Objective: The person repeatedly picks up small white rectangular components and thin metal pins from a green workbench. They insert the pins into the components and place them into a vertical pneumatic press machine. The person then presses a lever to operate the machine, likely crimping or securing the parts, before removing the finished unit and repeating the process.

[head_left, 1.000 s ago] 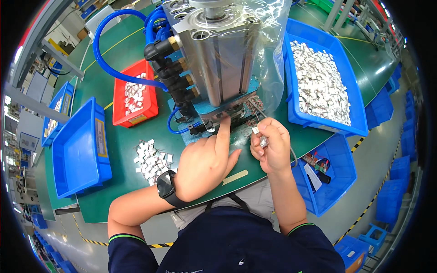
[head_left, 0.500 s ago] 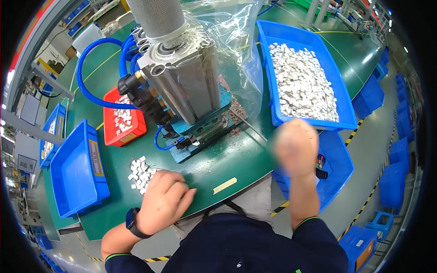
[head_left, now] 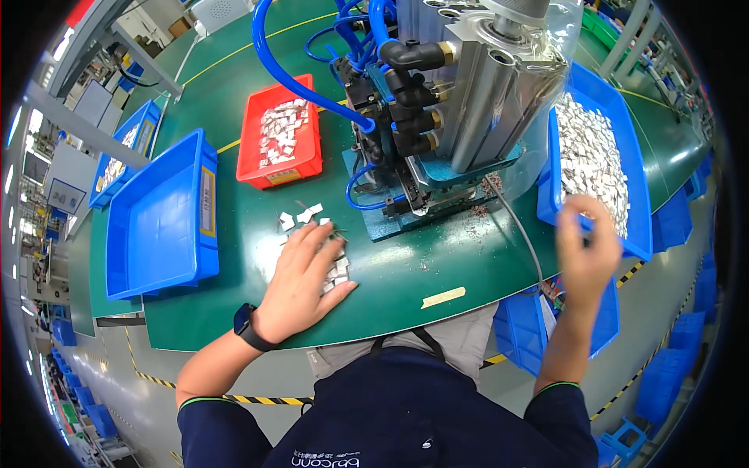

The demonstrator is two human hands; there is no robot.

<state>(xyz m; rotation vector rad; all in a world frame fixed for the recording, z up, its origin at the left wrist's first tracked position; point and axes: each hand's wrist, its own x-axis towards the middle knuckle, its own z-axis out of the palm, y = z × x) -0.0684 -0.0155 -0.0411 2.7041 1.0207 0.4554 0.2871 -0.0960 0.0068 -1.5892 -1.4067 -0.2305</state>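
Observation:
My left hand (head_left: 300, 277) lies palm down with its fingers spread over a small pile of white square pieces (head_left: 304, 214) on the green table; part of the pile is under the hand. My right hand (head_left: 589, 246) hovers at the near left side of a blue bin (head_left: 641, 195) heaped with similar white pieces (head_left: 591, 160). Its thumb and fingers are bent and smeared by motion, so I cannot make out anything between them. A metal press with cylinders (head_left: 495, 101) and black air fittings stands on a teal base (head_left: 390, 222) between the hands.
A red bin (head_left: 300, 168) with white pieces stands left of the press, and a blue bin (head_left: 160, 226) is further left. Blue hoses (head_left: 273, 62) arch over the table. A grey cable (head_left: 521, 226) runs to the front edge, near a tape strip (head_left: 443, 297). Below the edge hangs another blue bin (head_left: 521, 331).
My left hand has moved onto the white pile, its fingers spreading over it. My right hand stays blurred near the right bin's front. The view has shifted, so the press appears further right.

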